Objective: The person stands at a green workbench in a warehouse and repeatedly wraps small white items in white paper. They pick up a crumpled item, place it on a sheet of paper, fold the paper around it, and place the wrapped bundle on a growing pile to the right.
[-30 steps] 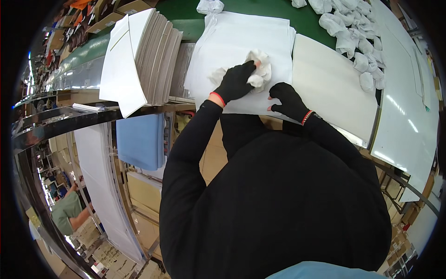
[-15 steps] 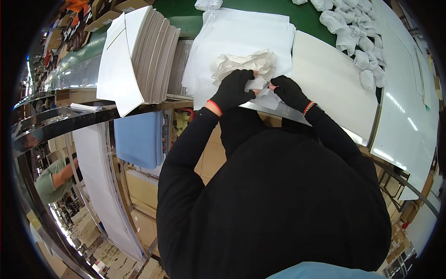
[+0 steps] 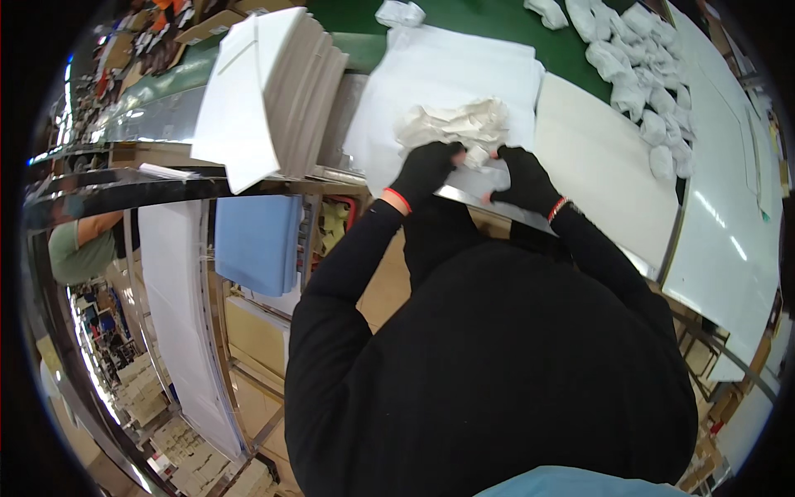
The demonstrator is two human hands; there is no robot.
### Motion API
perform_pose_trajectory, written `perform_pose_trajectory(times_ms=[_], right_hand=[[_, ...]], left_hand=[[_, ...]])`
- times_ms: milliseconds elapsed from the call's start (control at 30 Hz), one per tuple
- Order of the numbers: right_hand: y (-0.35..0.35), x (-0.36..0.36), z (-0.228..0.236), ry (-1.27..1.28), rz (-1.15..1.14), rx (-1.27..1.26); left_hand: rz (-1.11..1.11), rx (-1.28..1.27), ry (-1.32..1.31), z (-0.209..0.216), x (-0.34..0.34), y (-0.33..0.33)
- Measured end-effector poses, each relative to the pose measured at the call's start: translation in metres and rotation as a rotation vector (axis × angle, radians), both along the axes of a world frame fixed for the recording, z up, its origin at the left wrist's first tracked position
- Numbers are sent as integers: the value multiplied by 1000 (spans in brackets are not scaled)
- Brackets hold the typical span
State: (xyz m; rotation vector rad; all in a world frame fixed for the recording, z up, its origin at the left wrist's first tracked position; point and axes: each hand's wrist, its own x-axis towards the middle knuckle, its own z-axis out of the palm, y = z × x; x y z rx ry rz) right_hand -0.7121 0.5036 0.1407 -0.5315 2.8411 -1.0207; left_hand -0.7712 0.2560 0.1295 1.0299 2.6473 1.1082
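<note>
My left hand (image 3: 427,171), in a black fingerless glove, has its fingers curled at the left side of a small white paper wad (image 3: 476,156). Across from it, my right hand (image 3: 527,180), gloved the same way, has its thumb and forefinger spread apart, with the forefinger close to the wad. Between them, thin translucent paper (image 3: 490,176) lies at the table's front edge. Just beyond my hands is a loose crumpled heap of off-white paper (image 3: 454,122). Everything rests on a stack of white sheets (image 3: 468,70). My palms and some fingertips are hidden.
A tall stack of boards (image 3: 302,91) stands at the left, a loose white sheet leaning on it. Cream sheets (image 3: 609,166) lie at the right. Several white wrapped bundles (image 3: 629,62) lie on the green surface (image 3: 472,15). Blue sheets (image 3: 257,244) hang below left.
My right thumb has moved away from the forefinger, toward the front edge. The paper between my hands is now a more compact wad. The whole view has shifted slightly.
</note>
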Motion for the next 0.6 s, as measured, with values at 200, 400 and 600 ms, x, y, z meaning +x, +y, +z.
perform_pose_trajectory(times_ms=[200, 400, 600], right_hand=[[8, 14, -18, 137, 9, -194], [2, 14, 31, 239, 75, -108], [18, 7, 4, -200, 23, -185]], left_hand=[[-29, -56, -138, 9, 11, 6], [-110, 74, -150, 32, 33, -5], [-59, -125, -157, 5, 39, -1]])
